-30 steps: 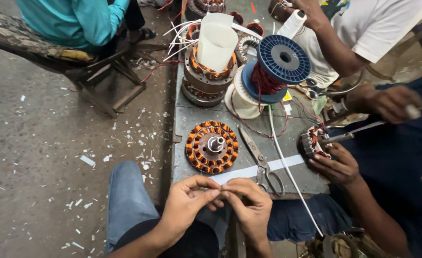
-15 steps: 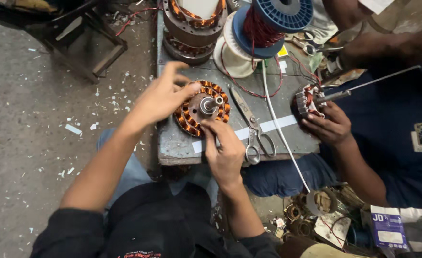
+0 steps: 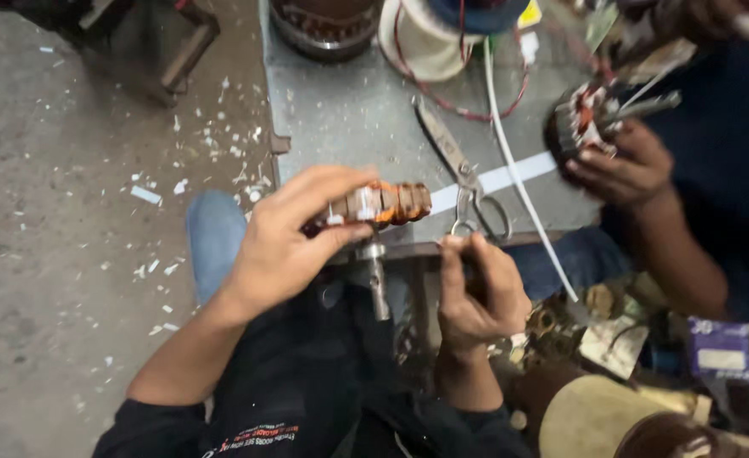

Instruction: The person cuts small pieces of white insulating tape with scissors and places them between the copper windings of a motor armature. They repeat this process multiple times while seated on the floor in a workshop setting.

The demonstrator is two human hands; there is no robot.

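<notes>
Lifted off the metal table (image 3: 349,110) since 0.5 s ago, the wound motor stator (image 3: 374,206) now stands on edge, clamped in the left hand (image 3: 294,242) above the near table edge. Right hand (image 3: 476,293), curled closed just right of the stator's shaft, is apart; scissors (image 3: 463,178) lie beyond.

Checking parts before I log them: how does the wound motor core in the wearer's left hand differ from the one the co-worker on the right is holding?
The wearer's core is held edge-on by the left hand, with its shaft pointing down; the co-worker's core faces more toward the camera, with a rod through it. The wearer's is off the table, over the lap; the co-worker's is beside the table's right edge. Both show orange-copper windings.
</notes>
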